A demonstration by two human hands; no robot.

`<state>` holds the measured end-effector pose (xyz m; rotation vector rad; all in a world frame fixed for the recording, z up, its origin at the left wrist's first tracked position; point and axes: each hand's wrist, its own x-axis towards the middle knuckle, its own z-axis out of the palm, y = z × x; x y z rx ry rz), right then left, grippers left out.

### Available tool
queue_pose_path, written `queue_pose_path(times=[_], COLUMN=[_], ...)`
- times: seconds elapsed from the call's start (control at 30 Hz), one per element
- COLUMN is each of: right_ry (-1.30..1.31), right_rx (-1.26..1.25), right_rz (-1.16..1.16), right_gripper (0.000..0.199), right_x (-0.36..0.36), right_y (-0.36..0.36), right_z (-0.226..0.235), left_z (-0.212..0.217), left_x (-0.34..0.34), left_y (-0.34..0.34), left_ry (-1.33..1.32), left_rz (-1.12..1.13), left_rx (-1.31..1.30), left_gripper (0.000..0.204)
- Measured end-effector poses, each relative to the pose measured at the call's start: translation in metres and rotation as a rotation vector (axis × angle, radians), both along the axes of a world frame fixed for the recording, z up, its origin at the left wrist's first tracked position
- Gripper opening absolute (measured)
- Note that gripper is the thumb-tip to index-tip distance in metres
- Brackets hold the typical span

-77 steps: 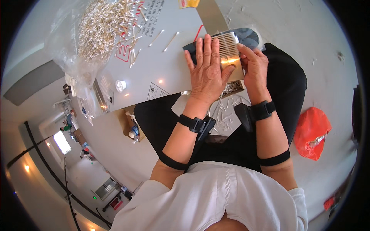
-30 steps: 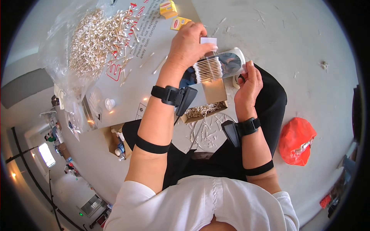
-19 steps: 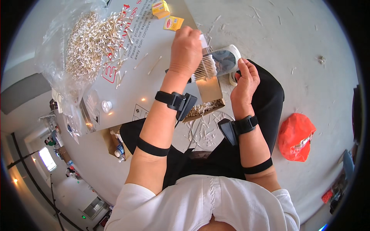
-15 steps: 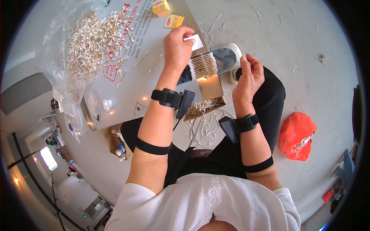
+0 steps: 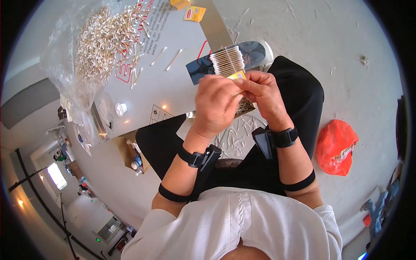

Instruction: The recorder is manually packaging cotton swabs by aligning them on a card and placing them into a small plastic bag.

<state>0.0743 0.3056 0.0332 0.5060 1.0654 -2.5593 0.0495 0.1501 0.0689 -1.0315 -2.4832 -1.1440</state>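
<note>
My left hand [image 5: 215,104], slightly smeared by motion, and my right hand [image 5: 265,94] meet over the table's near right corner. Both are closed on a small yellow paper card [image 5: 237,76], its lower part hidden by my fingers. Just beyond the card, a row of cotton swabs [image 5: 227,60] lies side by side across a dark patterned strip [image 5: 253,53] with a rounded end. A clear film seems to run over the swabs. Below my hands, an open cardboard box [image 5: 245,106] with loose swabs in it is mostly covered from sight.
A clear plastic bag [image 5: 60,56] with a heap of cotton swabs [image 5: 102,47] stands on the table's left. Another yellow card [image 5: 194,14] lies at the far edge. Loose swabs and a small white cap [image 5: 121,108] are on the tabletop. A red bag [image 5: 337,147] sits on the floor.
My left hand has come down and right with the card, which now shows its yellow side. My right hand has moved left to meet it, away from the strip's rounded end.
</note>
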Motion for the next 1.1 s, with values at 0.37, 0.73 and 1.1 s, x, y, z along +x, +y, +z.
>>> queue_pose_path(times=[0.37,0.73,1.1], right_ry=[0.132,-0.284,-0.176], right_rx=[0.289,0.246,0.158], right_rz=[0.004,-0.637,-0.438], right_gripper=[0.012,0.021,0.027], right_x=[0.006,0.004,-0.037], right_y=[-0.013,0.005,-0.017], right_z=[0.007,-0.017,-0.036], left_z=[0.007,-0.002,-0.004], left_x=[-0.002,-0.045,-0.077], left_y=[-0.013,-0.031,-0.014], left_ry=[-1.241,-1.025,-1.027], left_rz=[0.392,0.546,0.496], left_rx=[0.630,0.351,0.087], left_gripper=[0.007,0.008,0.005])
